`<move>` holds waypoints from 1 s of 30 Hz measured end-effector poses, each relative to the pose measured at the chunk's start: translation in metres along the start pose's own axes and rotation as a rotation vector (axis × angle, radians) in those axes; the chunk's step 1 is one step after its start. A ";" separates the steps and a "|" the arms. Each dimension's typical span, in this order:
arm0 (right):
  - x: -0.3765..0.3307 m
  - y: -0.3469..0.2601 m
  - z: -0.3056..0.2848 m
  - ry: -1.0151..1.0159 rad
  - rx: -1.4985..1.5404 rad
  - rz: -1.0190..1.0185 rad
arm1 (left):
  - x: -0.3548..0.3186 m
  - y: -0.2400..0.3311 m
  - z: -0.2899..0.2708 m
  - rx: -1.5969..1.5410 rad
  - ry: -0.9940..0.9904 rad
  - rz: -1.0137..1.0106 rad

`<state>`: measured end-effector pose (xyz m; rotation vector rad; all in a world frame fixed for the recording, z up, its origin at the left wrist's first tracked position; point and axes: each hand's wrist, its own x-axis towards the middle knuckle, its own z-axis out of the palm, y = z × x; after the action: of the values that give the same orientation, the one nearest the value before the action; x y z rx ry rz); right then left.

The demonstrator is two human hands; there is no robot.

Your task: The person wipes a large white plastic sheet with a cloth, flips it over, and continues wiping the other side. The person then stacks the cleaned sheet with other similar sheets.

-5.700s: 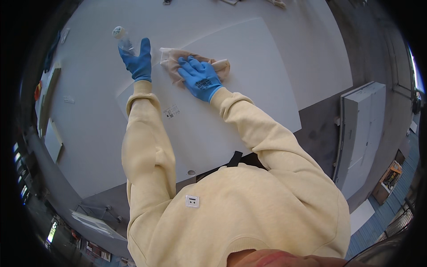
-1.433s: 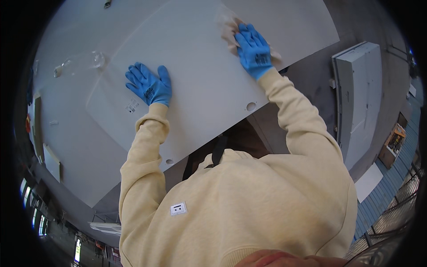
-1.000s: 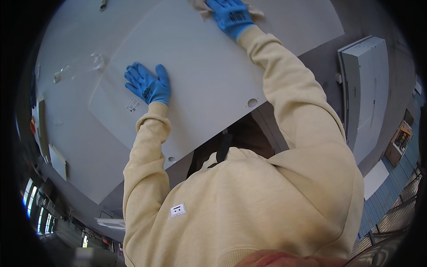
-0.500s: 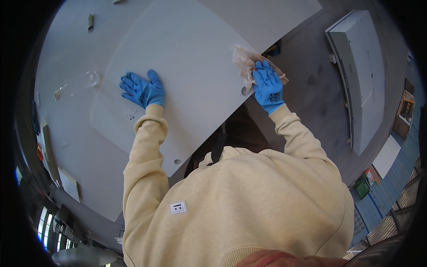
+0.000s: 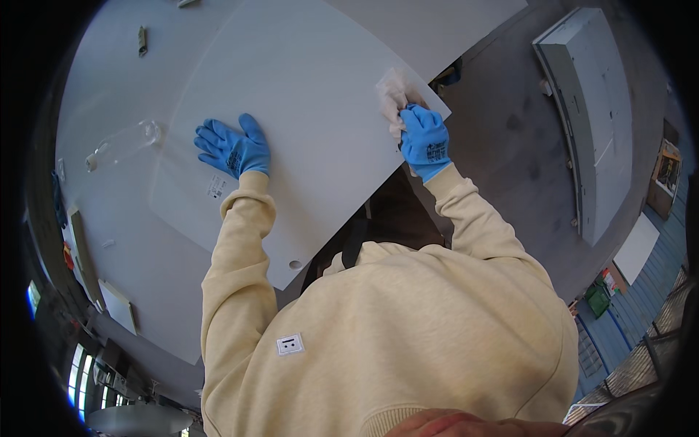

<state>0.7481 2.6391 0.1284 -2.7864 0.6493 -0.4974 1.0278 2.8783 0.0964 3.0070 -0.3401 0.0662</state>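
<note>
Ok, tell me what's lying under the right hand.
A crumpled pale cloth sits under the right hand, pressed at the white panel's near edge. The glove covers part of the cloth.

Bright even daylight, soft shadows, sharp centre, fisheye bending, black rim

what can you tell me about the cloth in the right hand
The cloth is a small, pale cream rag, crumpled into a soft wad, and looks like thin fabric or paper wipe. The right hand, in a blue glove, presses it against the near right edge of the large white panel, close to that panel's corner. Only the part above the gloved fingers shows; the rest is hidden under the hand.
</note>
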 end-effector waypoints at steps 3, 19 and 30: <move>0.060 0.000 0.023 -0.002 0.063 0.009 | -0.001 -0.001 0.002 -0.024 0.004 0.007; 0.071 0.020 0.019 -0.118 0.112 -0.135 | 0.001 0.000 -0.003 0.004 -0.039 -0.005; 0.289 0.033 0.223 0.550 -0.419 -0.310 | 0.010 0.026 -0.007 -0.118 -0.067 0.067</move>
<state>1.0638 2.5101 -0.0068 -3.1722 0.4541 -1.3656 1.0312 2.8522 0.1065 2.8854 -0.4354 -0.0477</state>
